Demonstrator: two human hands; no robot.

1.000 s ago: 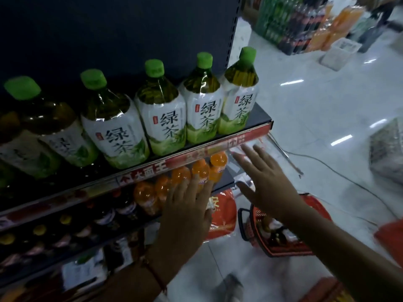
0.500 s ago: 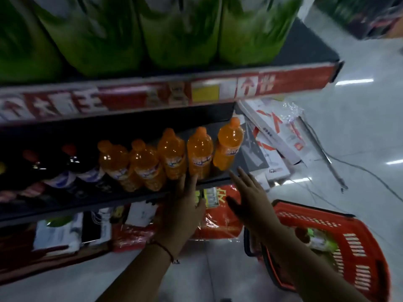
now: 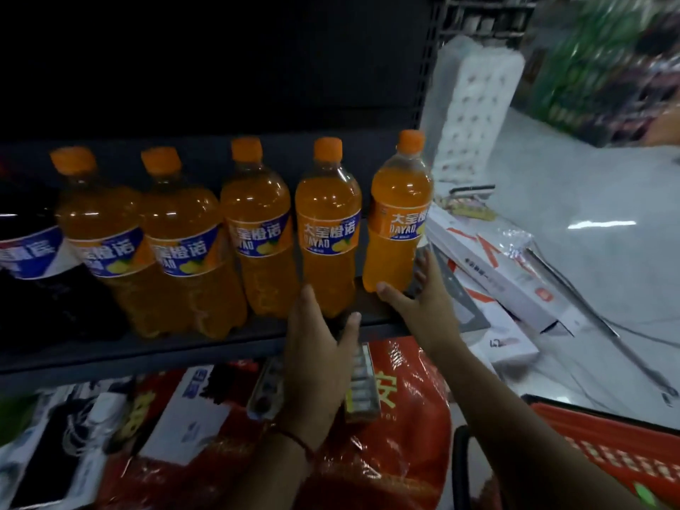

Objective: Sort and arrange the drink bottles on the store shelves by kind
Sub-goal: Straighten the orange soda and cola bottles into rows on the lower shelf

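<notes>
Head view: both hands reach spread-fingered, holding nothing, toward the shelf (image 3: 257, 334). Right hand (image 3: 423, 303) cups the end orange bottle (image 3: 399, 222); left hand (image 3: 316, 347) approaches its neighbour (image 3: 327, 230), probably to align the row.

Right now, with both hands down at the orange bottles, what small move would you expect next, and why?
Probably the right hand closes round the end orange bottle and slides it left. Its open fingers already flank the base, and that bottle stands slightly apart from the row.
</notes>
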